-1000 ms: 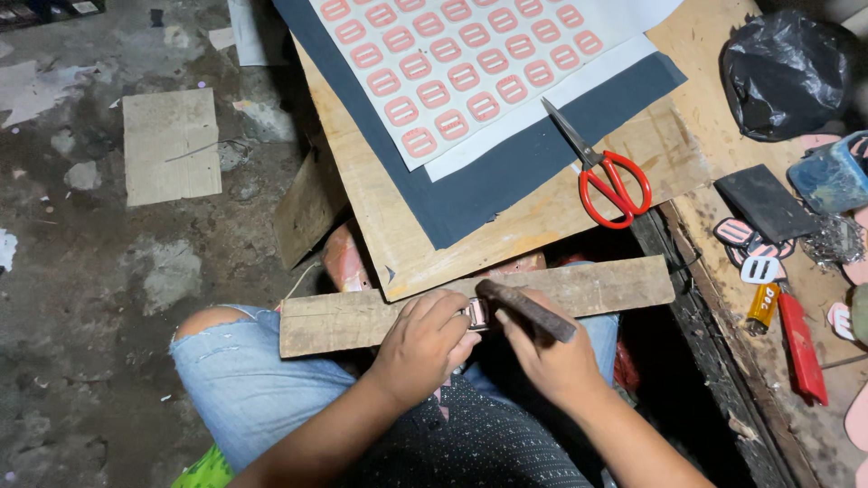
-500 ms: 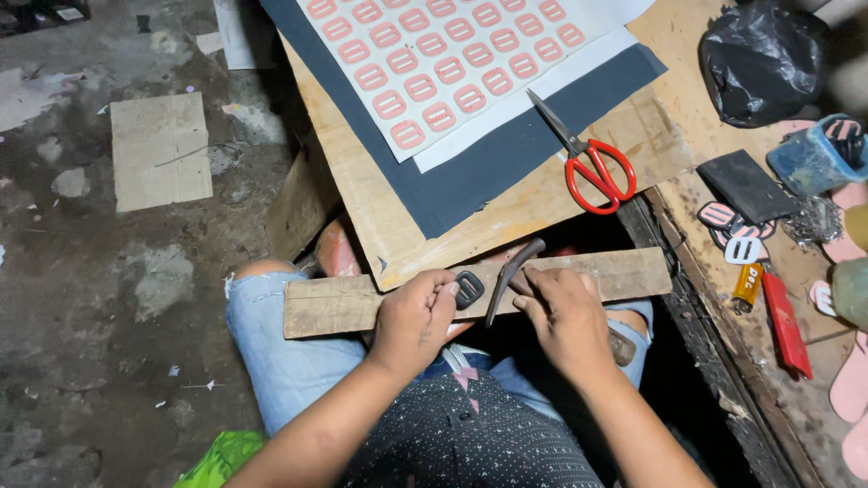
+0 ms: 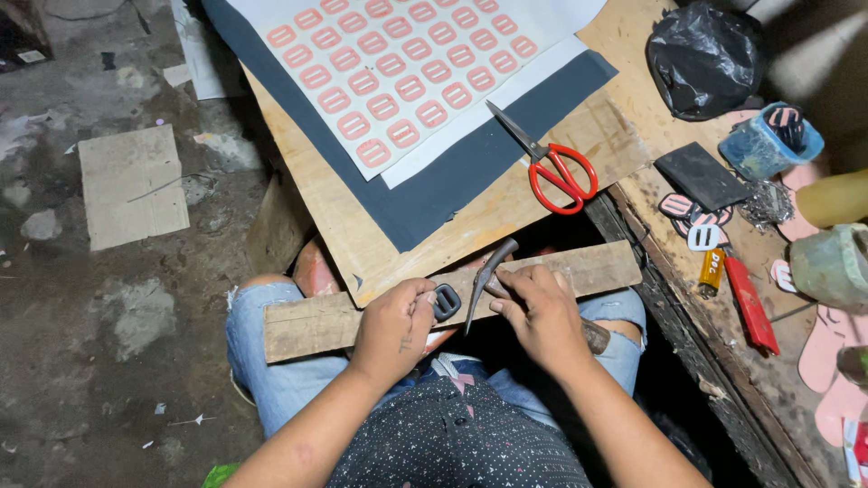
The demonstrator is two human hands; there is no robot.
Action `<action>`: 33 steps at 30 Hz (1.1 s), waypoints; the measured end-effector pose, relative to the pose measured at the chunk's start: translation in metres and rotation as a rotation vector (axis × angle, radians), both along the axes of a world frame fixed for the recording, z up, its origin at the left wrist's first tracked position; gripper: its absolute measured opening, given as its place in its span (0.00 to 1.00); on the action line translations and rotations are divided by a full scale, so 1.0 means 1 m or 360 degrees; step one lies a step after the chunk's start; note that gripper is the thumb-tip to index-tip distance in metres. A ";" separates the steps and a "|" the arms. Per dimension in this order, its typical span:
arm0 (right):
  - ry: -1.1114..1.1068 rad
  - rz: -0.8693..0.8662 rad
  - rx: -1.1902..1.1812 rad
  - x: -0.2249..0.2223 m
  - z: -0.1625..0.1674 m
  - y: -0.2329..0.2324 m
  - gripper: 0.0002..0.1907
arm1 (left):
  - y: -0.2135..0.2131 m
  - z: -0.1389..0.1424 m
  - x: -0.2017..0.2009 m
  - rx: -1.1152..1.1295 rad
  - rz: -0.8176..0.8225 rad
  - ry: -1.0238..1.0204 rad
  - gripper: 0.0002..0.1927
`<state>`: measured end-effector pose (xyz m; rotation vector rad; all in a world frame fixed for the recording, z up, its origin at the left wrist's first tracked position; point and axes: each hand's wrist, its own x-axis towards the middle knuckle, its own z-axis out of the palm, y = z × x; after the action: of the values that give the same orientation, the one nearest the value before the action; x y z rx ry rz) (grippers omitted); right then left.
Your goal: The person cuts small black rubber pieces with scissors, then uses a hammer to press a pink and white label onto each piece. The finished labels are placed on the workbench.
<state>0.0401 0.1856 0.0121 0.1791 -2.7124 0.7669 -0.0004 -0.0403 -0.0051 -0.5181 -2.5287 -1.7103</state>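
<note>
A narrow wooden board [image 3: 316, 325] lies across my knees. My left hand [image 3: 396, 323] pinches a small dark buckle-shaped piece [image 3: 445, 301] against the board's upper edge. My right hand [image 3: 539, 312] grips a dark metal tool [image 3: 488, 276] that points up and slightly right, its lower end just right of the buckle piece. The tool's kind is hard to tell.
Red-handled scissors [image 3: 551, 167] lie on a plywood sheet [image 3: 357, 237], beside a white sheet of pink labels [image 3: 398, 77] over dark material [image 3: 470, 176]. To the right sit a black bag [image 3: 705, 59], a blue cup [image 3: 768, 140], cut pieces [image 3: 692, 217] and a red tool [image 3: 749, 303]. Concrete floor at left.
My right hand has swung the metal tool from lying flat along the board to standing upright beside the buckle piece. The left hand keeps its hold on the piece.
</note>
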 end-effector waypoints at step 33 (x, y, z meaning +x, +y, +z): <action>0.0045 -0.0010 -0.0099 -0.007 -0.003 0.005 0.23 | -0.004 0.013 0.001 0.0152 -0.0115 -0.0281 0.10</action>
<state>0.0335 0.1901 0.0094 0.1657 -2.6574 0.8392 0.0003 -0.0445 0.0075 -0.4775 -2.5558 -1.9744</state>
